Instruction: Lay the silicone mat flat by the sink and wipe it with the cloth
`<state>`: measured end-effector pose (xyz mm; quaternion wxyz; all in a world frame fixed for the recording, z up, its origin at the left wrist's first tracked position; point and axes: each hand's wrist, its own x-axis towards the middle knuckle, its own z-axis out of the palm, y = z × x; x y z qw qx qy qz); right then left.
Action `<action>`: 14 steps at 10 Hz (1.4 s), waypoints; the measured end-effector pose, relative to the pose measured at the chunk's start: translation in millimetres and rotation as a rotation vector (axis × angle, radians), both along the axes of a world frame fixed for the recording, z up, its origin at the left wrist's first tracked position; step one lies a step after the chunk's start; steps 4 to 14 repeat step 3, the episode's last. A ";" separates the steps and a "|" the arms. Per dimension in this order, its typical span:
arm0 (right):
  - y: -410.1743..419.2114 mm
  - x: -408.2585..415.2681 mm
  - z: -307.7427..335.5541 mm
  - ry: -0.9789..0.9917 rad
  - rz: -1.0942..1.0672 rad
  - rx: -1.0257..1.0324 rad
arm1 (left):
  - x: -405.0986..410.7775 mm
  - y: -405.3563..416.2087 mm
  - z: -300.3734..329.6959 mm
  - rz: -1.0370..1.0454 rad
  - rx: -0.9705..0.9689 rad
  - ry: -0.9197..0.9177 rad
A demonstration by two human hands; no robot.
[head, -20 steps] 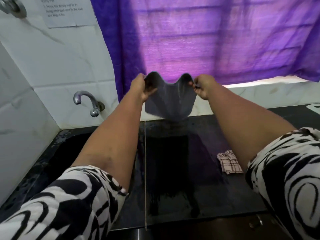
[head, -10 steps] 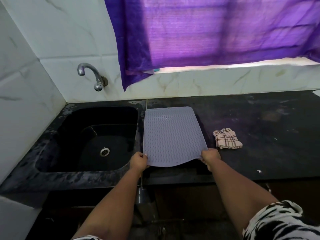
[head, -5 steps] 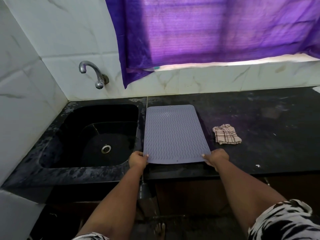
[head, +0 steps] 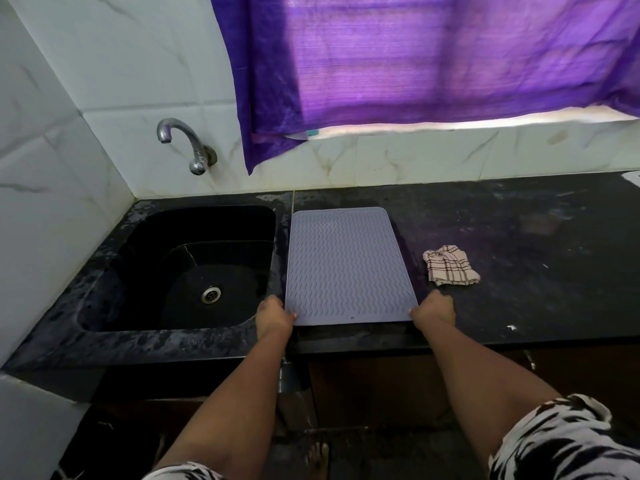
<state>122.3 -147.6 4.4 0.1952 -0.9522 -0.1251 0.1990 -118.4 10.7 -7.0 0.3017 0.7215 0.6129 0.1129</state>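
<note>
The grey silicone mat (head: 346, 265) with a wavy ribbed surface lies flat on the black countertop (head: 536, 271), its left edge against the rim of the black sink (head: 180, 265). My left hand (head: 273, 315) grips the mat's near left corner. My right hand (head: 434, 311) grips its near right corner. A crumpled checked cloth (head: 450, 266) sits on the counter just right of the mat, a little beyond my right hand, untouched.
A metal tap (head: 187, 143) juts from the white tiled wall above the sink. A purple curtain (head: 433, 57) hangs over the window behind the counter. The counter's front edge runs just under my hands. A bare foot (head: 318, 455) shows on the floor below.
Two seconds ago I held the mat up in the air by two corners. It came down onto the counter beside the sink, and its raised near edge has since flattened.
</note>
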 end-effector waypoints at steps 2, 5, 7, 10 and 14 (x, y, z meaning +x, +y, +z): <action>-5.1 -12.0 -6.3 -0.356 0.452 -0.080 | -3.9 -16.8 -7.5 -0.347 0.457 0.272; -6.0 -19.2 -7.9 -0.313 0.442 -0.129 | -2.0 -15.1 -11.0 -0.425 0.437 0.322; -6.0 -19.2 -7.9 -0.313 0.442 -0.129 | -2.0 -15.1 -11.0 -0.425 0.437 0.322; -6.0 -19.2 -7.9 -0.313 0.442 -0.129 | -2.0 -15.1 -11.0 -0.425 0.437 0.322; -6.0 -19.2 -7.9 -0.313 0.442 -0.129 | -2.0 -15.1 -11.0 -0.425 0.437 0.322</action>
